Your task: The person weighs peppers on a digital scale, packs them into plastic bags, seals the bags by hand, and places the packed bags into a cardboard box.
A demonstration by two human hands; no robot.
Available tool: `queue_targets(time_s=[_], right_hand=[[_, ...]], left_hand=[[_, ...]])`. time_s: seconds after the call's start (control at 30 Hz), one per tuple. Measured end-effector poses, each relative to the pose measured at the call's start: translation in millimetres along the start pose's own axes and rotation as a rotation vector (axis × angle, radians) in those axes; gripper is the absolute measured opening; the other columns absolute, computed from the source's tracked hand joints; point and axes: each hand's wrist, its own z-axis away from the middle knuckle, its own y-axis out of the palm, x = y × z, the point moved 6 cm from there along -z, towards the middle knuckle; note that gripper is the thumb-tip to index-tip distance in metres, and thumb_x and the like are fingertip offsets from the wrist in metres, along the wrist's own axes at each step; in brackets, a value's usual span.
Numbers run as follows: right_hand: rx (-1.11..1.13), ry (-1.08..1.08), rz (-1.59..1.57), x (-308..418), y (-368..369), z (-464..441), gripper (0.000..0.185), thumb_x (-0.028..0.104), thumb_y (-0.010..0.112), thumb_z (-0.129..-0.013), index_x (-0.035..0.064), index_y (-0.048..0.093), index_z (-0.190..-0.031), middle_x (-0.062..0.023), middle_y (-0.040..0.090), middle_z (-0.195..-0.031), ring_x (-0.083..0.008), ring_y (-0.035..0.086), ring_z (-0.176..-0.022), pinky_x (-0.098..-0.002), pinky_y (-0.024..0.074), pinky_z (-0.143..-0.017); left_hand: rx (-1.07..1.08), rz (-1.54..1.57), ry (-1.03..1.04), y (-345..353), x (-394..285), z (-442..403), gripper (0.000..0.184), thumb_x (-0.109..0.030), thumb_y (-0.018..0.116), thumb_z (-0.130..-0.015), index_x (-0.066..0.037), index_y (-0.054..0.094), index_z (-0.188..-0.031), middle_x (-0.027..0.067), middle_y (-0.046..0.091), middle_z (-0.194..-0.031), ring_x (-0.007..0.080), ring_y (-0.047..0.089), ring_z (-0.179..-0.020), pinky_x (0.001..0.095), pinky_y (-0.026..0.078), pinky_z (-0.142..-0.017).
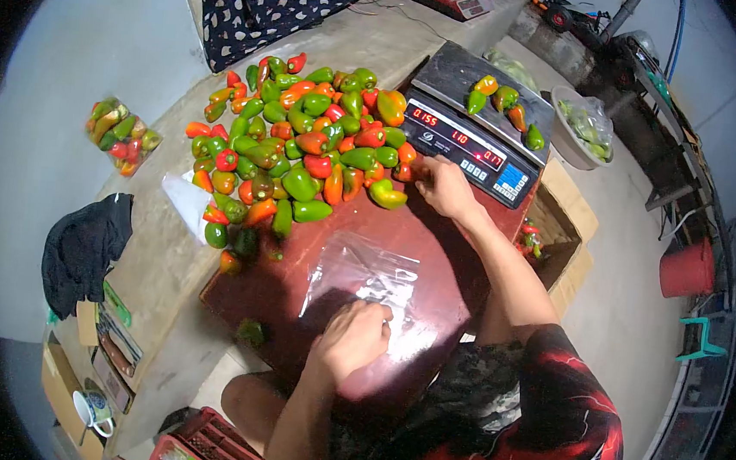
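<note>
Across the near half of the red surface (453, 250), between the near edge and a heap of peppers (301, 183): a see-through plastic bag (356, 268), lying flat. Likely almost weightless, limp, slick and apt to cling to itself; best pinched by 1 layer at a loose edge, with the opposite edge pressed down. Over the bag's near end, left grip (355, 337) with fingers curled under and knuckles up; cannot tell whether pinching film or only resting on it. Toward the far right corner, just beside the scale (453, 137), right grip (443, 188) with fingers bent, close to or touching the orange peppers (406, 153) at the heap's right fringe; too hidden to tell if pinching 1. On the scale's platform, 5 loose peppers (505, 98), apart from the heap. Probably light for their bulk, hollow, firm-walled but easily cracked by a hard squeeze; glossy, so likely to slip or roll. Better cupped across the broad shoulders than nipped at the tapered tip. At the heap's side facing the near edge, a yellow-green pepper (388, 195) on its side: reachable from above without disturbing much.
</note>
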Motion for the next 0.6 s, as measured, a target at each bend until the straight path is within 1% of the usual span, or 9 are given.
queue_targets(time_s=[0.03,0.1,0.13,0.27,0.33,0.37,0.43,0.57,0.6], right_hand=[[-0.001,0.003,0.003,-2.2,2.7,1.4,0.030,0.009,0.068,-0.078,0.0030,0.064,-0.107,-0.0205,0.065,-0.096,-0.0394,0.064,-0.091,-0.0465,0.0519,-0.083],[-0.068,-0.036,0.086,-1.1,8.5,1.6,0.043,0.012,0.073,-0.077,0.0051,0.060,-0.117,-0.0198,0.063,-0.099,-0.0402,0.062,-0.095,-0.0472,0.0505,-0.087],[-0.008,-0.009,0.088,-4.2,15.7,-1.1,0.051,0.014,0.078,-0.075,0.0055,0.057,-0.121,-0.0194,0.063,-0.102,-0.0408,0.061,-0.099,-0.0482,0.0492,-0.090],[0.043,-0.006,0.002,-16.4,20.3,-12.3,0.049,0.013,0.078,-0.075,0.0038,0.058,-0.119,-0.0205,0.066,-0.103,-0.0397,0.063,-0.100,-0.0470,0.0505,-0.090],[0.052,0.033,-0.264,-17.6,7.9,-13.3,0.045,0.012,0.077,-0.077,0.0022,0.060,-0.117,-0.0224,0.068,-0.103,-0.0382,0.066,-0.099,-0.0449,0.0514,-0.089],[0.048,0.079,-0.271,-22.4,-2.8,-14.2,0.040,0.012,0.076,-0.080,0.0017,0.061,-0.115,-0.0235,0.069,-0.101,-0.0368,0.068,-0.098,-0.0430,0.0519,-0.089],[-0.101,0.163,-0.114,-19.5,-45.8,-13.5,0.035,0.010,0.073,-0.080,0.0025,0.062,-0.112,-0.0216,0.069,-0.098,-0.0373,0.067,-0.095,-0.0444,0.0518,-0.086],[-0.583,0.040,0.371,-56.2,-118.9,-12.3,0.042,0.009,0.072,-0.081,0.0059,0.058,-0.121,-0.0164,0.066,-0.103,-0.0354,0.062,-0.097,-0.0436,0.0504,-0.083],[-0.577,0.104,0.387,-67.5,-128.3,-12.8,0.040,0.007,0.070,-0.080,0.0071,0.058,-0.119,-0.0165,0.065,-0.103,-0.0364,0.060,-0.099,-0.0451,0.0497,-0.085]], left_hand=[[-0.005,-0.008,-0.002,-1.0,-0.9,0.0,0.027,-0.011,0.055,-0.082,-0.005,0.072,-0.103,0.0285,0.065,-0.094,0.0429,0.065,-0.093,0.0479,0.050,-0.090],[-0.011,-0.003,0.011,-1.3,-2.6,-0.4,0.027,-0.011,0.055,-0.082,-0.005,0.072,-0.103,0.0287,0.065,-0.093,0.0431,0.065,-0.093,0.0480,0.050,-0.091],[-0.019,0.004,0.021,-1.9,-3.5,-0.3,0.028,-0.011,0.055,-0.082,-0.005,0.073,-0.103,0.0290,0.065,-0.093,0.0433,0.065,-0.092,0.0481,0.050,-0.091],[0.022,-0.019,0.008,-0.9,-4.7,-3.5,0.028,-0.011,0.055,-0.082,-0.005,0.072,-0.104,0.0278,0.066,-0.095,0.0429,0.065,-0.094,0.0481,0.050,-0.091],[0.002,-0.034,0.014,0.8,-1.0,-4.6,0.029,-0.011,0.055,-0.083,-0.005,0.072,-0.105,0.0265,0.067,-0.096,0.0428,0.065,-0.096,0.0480,0.050,-0.092],[0.006,-0.035,0.024,1.0,-1.6,-3.8,0.029,-0.011,0.055,-0.083,-0.005,0.072,-0.105,0.0265,0.067,-0.096,0.0428,0.065,-0.096,0.0480,0.050,-0.092],[-0.023,-0.031,0.007,-1.2,-0.9,-1.3,0.029,-0.011,0.055,-0.083,-0.005,0.072,-0.105,0.0255,0.067,-0.097,0.0427,0.064,-0.096,0.0478,0.050,-0.092],[-0.085,-0.037,0.062,-4.2,-4.4,-0.2,0.023,-0.012,0.057,-0.082,-0.002,0.071,-0.097,0.0274,0.067,-0.092,0.0426,0.065,-0.091,0.0487,0.051,-0.086],[-0.026,-0.028,0.017,-3.7,-5.0,-1.5,0.026,-0.012,0.056,-0.082,-0.003,0.072,-0.101,0.0270,0.067,-0.095,0.0429,0.064,-0.094,0.0485,0.050,-0.089]])
